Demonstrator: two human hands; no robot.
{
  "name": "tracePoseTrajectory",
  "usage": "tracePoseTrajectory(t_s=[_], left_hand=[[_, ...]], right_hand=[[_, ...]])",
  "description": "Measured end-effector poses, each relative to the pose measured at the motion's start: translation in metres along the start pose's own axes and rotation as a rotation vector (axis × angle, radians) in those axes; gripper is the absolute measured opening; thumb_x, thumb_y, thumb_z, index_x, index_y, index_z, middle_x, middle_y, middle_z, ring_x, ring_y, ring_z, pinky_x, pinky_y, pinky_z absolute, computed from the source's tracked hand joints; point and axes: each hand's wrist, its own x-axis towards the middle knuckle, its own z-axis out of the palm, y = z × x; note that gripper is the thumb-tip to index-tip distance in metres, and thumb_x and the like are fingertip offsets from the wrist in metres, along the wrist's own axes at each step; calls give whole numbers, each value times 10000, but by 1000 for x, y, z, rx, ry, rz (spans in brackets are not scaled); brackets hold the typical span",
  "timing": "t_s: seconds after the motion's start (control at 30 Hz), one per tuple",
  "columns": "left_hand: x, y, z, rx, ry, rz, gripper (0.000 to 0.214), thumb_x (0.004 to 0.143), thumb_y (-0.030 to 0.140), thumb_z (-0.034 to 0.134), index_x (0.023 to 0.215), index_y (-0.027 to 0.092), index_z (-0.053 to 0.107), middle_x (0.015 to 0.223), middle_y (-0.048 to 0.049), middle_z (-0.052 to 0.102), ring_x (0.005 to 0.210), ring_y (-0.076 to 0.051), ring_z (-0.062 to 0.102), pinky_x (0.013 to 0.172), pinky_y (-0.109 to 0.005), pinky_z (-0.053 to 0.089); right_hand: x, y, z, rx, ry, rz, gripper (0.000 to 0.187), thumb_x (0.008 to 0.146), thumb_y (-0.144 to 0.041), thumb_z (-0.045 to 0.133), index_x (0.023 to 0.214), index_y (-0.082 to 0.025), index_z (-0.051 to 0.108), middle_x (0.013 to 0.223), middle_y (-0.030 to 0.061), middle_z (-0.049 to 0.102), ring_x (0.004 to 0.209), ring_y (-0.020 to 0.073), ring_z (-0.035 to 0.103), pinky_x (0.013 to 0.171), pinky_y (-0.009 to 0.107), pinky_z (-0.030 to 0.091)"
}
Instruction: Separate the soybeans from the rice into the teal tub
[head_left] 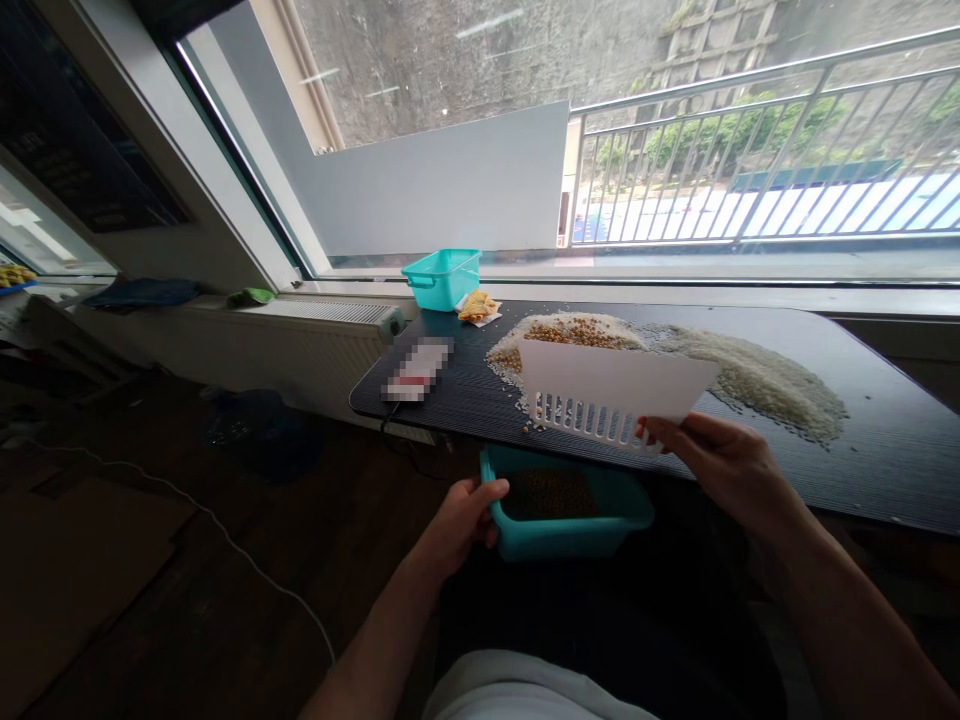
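Observation:
My left hand (466, 515) grips the left rim of a teal plastic basin (574, 537), held just below the table's front edge. Brownish grains (555, 492) lie inside the basin. Between the thumb and fingers of my right hand (724, 455) is a thin white plastic sheet (611, 378) with a row of slots along its lower edge. The sheet stands tilted over the table, in front of a pile of yellow-brown kernels (577, 331) mixed with white grains, and hides part of it. To the right spreads a heap of pale rice-like grains (780, 378).
A second teal basin (448, 282) stands at the table's back left, beside a yellowish folded item (478, 307) on white paper. A blurred-out device (418, 369) with a cable lies at the left of the dark table (915, 440). A radiator (330, 340) and window adjoin it.

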Motion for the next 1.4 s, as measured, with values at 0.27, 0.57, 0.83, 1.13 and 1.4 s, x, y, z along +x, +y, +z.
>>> tracePoseTrajectory(t_s=[0.27,0.57,0.83,1.13,1.4], left_hand=[[-1,1,-1,1,-14,-5,423,600,498,754,618,185,471,458,91,405,349,-60,412,342,-179,322],[1,2,-4,-34,-17,7,409,604,487,751,614,184,476,445,95,395,336,-56,402,332,-174,317],[2,0,-9,-50,-28,9,402,613,481,749,618,183,479,447,95,400,337,-56,409,336,-171,313],[2,0,-10,-27,-19,11,400,621,486,742,618,183,480,449,91,403,340,-60,411,343,-180,310],[0,2,-8,-22,-25,10,405,616,490,744,608,183,480,449,90,400,342,-60,406,345,-183,313]], right_hand=[[-1,0,-3,-50,3,34,321,658,-524,693,627,-205,717,624,15,679,600,167,599,578,283,493],[6,-6,9,15,-15,-26,385,655,-579,690,618,-196,710,614,26,668,581,156,580,569,277,491],[7,3,21,14,-79,-14,407,662,-605,678,665,-202,730,667,21,699,624,165,611,607,274,507],[1,4,12,-12,-33,6,449,637,-654,671,663,-210,734,673,27,715,643,188,641,626,287,527],[-1,-1,15,20,-45,5,406,620,-617,703,650,-213,729,670,28,716,627,186,631,613,294,527]])
